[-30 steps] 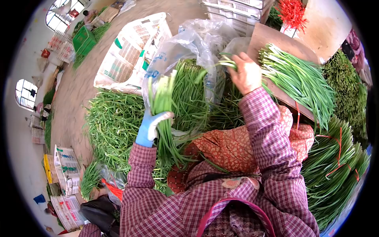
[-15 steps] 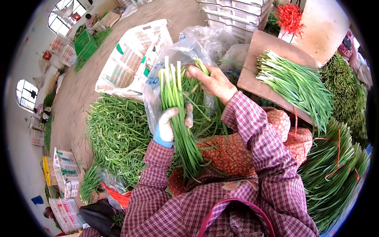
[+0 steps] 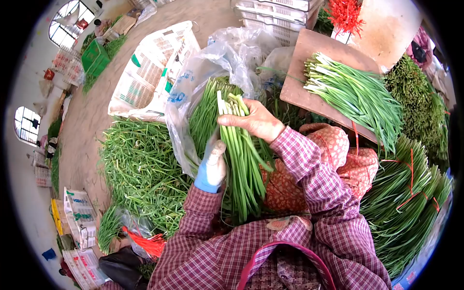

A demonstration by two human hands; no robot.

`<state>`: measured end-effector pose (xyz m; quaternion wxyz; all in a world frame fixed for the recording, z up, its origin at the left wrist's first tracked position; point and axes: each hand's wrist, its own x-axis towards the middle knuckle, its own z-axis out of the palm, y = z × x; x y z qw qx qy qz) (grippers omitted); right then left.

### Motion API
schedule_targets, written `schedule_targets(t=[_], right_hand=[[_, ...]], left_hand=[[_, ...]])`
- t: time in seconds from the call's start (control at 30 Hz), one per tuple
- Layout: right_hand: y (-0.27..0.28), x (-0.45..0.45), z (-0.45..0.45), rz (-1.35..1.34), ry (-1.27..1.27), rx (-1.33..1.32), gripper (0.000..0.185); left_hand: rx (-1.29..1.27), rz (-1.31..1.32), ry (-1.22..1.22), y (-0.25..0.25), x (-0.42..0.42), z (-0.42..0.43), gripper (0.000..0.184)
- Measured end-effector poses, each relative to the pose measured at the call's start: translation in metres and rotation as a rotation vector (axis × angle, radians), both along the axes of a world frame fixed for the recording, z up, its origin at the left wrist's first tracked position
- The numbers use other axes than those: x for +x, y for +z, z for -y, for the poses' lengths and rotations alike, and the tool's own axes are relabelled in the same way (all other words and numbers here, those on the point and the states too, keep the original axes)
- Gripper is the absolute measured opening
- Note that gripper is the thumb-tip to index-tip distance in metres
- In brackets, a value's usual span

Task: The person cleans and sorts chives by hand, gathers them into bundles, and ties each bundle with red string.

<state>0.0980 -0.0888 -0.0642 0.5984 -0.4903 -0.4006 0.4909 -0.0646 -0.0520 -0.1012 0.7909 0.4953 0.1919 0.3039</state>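
A bunch of green stalks with white ends (image 3: 240, 164) hangs from my right hand (image 3: 256, 121), whose fingers and thumb close round it just below the white tips. My left hand (image 3: 213, 164), in a white and blue glove, is beside the bunch on its left; its fingers are blurred, and whether they grip anything cannot be made out. Behind both hands, a clear plastic bag (image 3: 181, 104) holds more green stalks (image 3: 202, 108). On a brown board (image 3: 292, 89) at the right lies a sorted pile of stalks (image 3: 353, 92).
Loose green stalks (image 3: 140, 169) are heaped at the left, below a white crate (image 3: 145, 72). Bundles tied with red string (image 3: 406, 193) lie at the right. White crates (image 3: 275, 21) are stacked at the top, near red ties (image 3: 345, 17). A person (image 3: 100, 27) is far back left.
The right hand came back from near the board and now holds the bunch that the left hand held. The left hand has moved right, to the bunch's side.
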Motion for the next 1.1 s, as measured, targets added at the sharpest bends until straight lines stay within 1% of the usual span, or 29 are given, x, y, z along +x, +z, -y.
schedule_targets(t=[0.03,0.07,0.1,0.13,0.17,0.2,0.23,0.27,0.33,0.4,0.43,0.5,0.53,0.57,0.6,0.63,0.7,0.73,0.77,0.83,0.9,0.97,1.0,1.03,1.07,1.1], right_hand=[[-0.009,-0.004,-0.004,0.049,-0.031,0.039,0.052],[-0.017,-0.007,-0.005,0.069,-0.062,0.087,0.053],[-0.013,-0.008,-0.004,0.067,-0.058,0.087,0.053],[-0.007,-0.008,-0.002,0.122,-0.081,0.077,0.052],[-0.004,-0.008,-0.001,0.178,-0.107,0.068,0.052],[-0.006,-0.008,-0.002,0.105,-0.110,0.138,0.049],[-0.008,-0.006,-0.001,0.096,-0.109,0.147,0.044],[-0.009,-0.005,0.001,0.102,-0.130,0.108,0.040],[-0.010,-0.004,0.005,0.106,-0.149,0.066,0.037],[-0.012,-0.006,0.005,0.139,-0.269,0.091,0.033],[-0.013,-0.006,0.004,0.137,-0.265,0.091,0.033],[-0.016,-0.004,0.001,0.201,-0.320,0.127,0.033],[-0.015,-0.005,0.001,0.229,-0.369,0.186,0.033],[-0.015,-0.003,0.001,0.228,-0.369,0.187,0.033],[-0.015,0.004,0.000,0.206,-0.432,0.178,0.033],[-0.015,0.011,-0.001,0.183,-0.489,0.170,0.033],[-0.016,0.041,0.003,0.185,-0.635,0.184,0.035],[-0.015,0.059,0.008,0.121,-0.677,0.181,0.036],[-0.012,0.076,0.014,0.055,-0.718,0.175,0.037],[-0.009,0.098,0.020,-0.052,-0.941,0.254,0.037],[-0.005,0.107,0.022,0.092,-0.935,0.368,0.042],[0.009,0.076,0.010,0.298,-1.040,0.303,0.045],[0.010,0.062,0.007,0.406,-0.862,0.229,0.039],[0.014,0.046,0.003,0.577,-0.698,0.217,0.034],[0.022,0.024,-0.001,0.554,-0.529,0.264,0.030],[0.021,0.007,-0.009,0.586,-0.419,0.195,0.032]], left_hand=[[0.079,0.064,0.012,0.012,0.005,-0.003,0.073],[0.159,-0.076,0.019,0.029,0.008,-0.002,0.068],[0.238,-0.217,0.026,0.039,0.010,-0.002,0.063],[0.222,-0.173,0.064,0.038,0.015,0.000,0.054],[0.224,-0.174,0.063,0.040,0.016,-0.001,0.054],[0.185,-0.151,0.094,0.042,0.017,-0.002,0.051],[0.146,-0.128,0.123,0.045,0.018,-0.001,0.049],[0.055,-0.115,0.145,0.047,0.019,0.002,0.046],[-0.003,-0.123,0.198,0.037,0.017,-0.004,0.045],[-0.091,-0.091,0.258,0.041,0.016,-0.003,0.041],[-0.126,-0.068,0.217,0.041,0.014,-0.007,0.037],[-0.059,-0.102,0.237,0.032,0.010,-0.017,0.032],[0.031,-0.125,0.248,0.030,0.007,-0.025,0.030],[0.121,-0.148,0.258,0.029,0.005,-0.030,0.029],[0.067,-0.089,0.205,0.044,0.007,-0.026,0.029],[0.119,-0.001,0.162,0.041,0.003,-0.037,0.029],[0.073,0.002,0.231,0.042,-0.015,-0.059,0.028],[0.091,0.023,0.250,0.043,-0.025,-0.070,0.024],[0.049,0.060,0.286,0.044,-0.033,-0.080,0.024],[0.045,0.014,0.345,0.051,-0.048,-0.092,0.025],[0.082,0.030,0.319,0.055,-0.054,-0.098,0.026],[0.148,-0.040,0.272,0.062,-0.050,-0.096,0.027],[0.122,-0.033,0.326,0.071,-0.040,-0.088,0.027],[0.116,-0.028,0.292,0.070,-0.035,-0.087,0.028],[0.121,-0.037,0.272,0.071,-0.029,-0.085,0.029],[0.125,-0.046,0.254,0.072,-0.024,-0.082,0.029]])
